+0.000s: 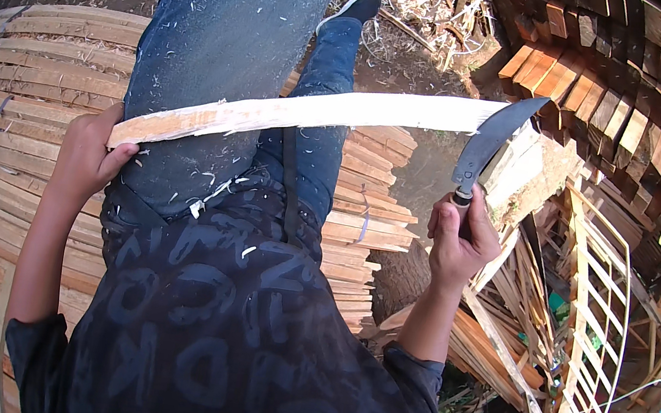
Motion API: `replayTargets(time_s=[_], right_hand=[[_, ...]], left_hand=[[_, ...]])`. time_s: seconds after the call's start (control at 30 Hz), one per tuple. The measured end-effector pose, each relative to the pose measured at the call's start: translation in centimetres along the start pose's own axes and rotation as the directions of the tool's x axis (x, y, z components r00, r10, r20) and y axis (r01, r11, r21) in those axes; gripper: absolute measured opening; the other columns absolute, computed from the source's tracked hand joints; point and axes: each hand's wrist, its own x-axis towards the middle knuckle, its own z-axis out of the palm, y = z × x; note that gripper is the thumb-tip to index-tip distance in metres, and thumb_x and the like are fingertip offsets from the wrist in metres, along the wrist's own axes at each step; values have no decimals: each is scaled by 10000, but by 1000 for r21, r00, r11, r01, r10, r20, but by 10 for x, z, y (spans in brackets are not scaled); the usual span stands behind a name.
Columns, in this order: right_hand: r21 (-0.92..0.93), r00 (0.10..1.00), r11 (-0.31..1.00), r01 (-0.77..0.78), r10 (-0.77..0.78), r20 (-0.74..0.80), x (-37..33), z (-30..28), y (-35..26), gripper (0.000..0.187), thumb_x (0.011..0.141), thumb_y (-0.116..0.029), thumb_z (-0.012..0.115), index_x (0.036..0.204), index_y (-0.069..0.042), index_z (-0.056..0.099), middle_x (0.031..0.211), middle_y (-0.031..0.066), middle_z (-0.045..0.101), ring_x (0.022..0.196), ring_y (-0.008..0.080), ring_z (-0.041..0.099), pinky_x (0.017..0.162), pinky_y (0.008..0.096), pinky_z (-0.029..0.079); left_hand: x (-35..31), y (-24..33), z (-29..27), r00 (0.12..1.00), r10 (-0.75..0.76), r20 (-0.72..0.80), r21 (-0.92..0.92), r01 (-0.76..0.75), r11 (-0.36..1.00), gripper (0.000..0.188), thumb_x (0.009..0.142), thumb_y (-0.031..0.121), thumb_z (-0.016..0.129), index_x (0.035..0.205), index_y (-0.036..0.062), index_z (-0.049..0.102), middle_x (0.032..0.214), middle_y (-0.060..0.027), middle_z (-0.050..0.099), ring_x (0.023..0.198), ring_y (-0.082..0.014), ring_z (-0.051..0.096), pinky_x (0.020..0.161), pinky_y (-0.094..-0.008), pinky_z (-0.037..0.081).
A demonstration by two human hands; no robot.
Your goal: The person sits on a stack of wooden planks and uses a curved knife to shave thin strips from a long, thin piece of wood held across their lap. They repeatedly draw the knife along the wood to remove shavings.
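A long pale wooden strip (pixel 302 111) lies across my thigh, its left end rough and browner, its right part smooth and white. My left hand (pixel 96 153) is closed round the strip's left end. In my right hand (pixel 463 236) is a machete (pixel 498 137) with a broad, curved dark blade and a short handle wrapped by my fingers. The blade points up and to the right, and its lower part overlaps the strip's far right end. Whether the edge bites into the wood I cannot tell. Small pale shavings (pixel 212 199) are scattered on my lap.
Bundles of wooden slats (pixel 47 104) tied with cord lie beneath me and to the left. Stacked timber (pixel 602 102) rises at the upper right. A wooden ladder-like frame (pixel 590 331) and loose offcuts (pixel 498 343) lie at the right. Wood shavings (pixel 420 6) cover the ground ahead.
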Motion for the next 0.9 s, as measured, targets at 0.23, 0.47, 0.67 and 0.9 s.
replayTargets(time_s=[0.23,0.47,0.67,0.9], right_hand=[[209,993,978,4,21,-118,5,-7,-6,360,804,-17,695,1128,101,594,673,40,580,512,64,484,463,184,373],[423,971,906,-13,113,-211,6,1,-8,348,820,-39,683,1149,46,610,640,56,567,523,71,494,465,198,390],[78,1000,997,3,-4,2,-10,-13,31,351,837,-81,687,1141,70,598,683,74,592,510,67,481,459,190,383],[267,993,962,-54,80,-87,-6,-6,1,362,782,-10,719,1116,84,616,725,34,582,588,56,494,526,178,383]], left_hand=[[3,1,-1,999,31,-15,-9,-32,999,669,841,608,469,849,-57,537,645,-251,525,648,-447,547,561,-459,405],[1,4,-1,1000,14,-10,1,-14,1000,642,835,584,495,874,-54,553,645,-246,532,642,-441,546,564,-461,403],[-3,4,-1,999,20,-43,32,-18,999,645,841,579,485,901,-58,561,642,-245,535,632,-434,542,561,-458,402],[-4,1,-2,998,23,-60,34,-21,999,640,843,576,483,890,-58,557,643,-246,536,638,-432,549,563,-460,404]])
